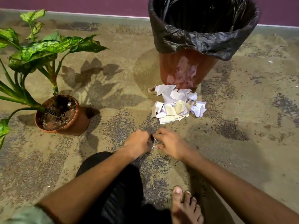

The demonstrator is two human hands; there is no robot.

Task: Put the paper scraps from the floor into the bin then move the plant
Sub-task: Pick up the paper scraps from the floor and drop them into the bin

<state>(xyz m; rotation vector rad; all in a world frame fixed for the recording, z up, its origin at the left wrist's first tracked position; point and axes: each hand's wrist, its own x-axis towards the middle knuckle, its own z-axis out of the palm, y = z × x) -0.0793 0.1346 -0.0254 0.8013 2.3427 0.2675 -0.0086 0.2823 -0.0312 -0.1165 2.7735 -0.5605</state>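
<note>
A heap of white and cream paper scraps [175, 103] lies on the floor against the foot of a brown bin [186, 68] lined with a black bag [202, 36]. A leafy green plant [40, 47] stands in a terracotta pot [76, 122] at the left. My left hand [139, 143] and my right hand [171, 143] meet low over the floor, just in front of the heap. Both are curled, and small white paper bits show between their fingers. Which hand grips them is unclear.
A purple wall [80, 4] with a pale skirting runs along the back. My bare right foot [184, 206] and dark-clothed knee [113, 183] are at the bottom. A few tiny white specks [269, 61] lie on the speckled floor to the right of the bin.
</note>
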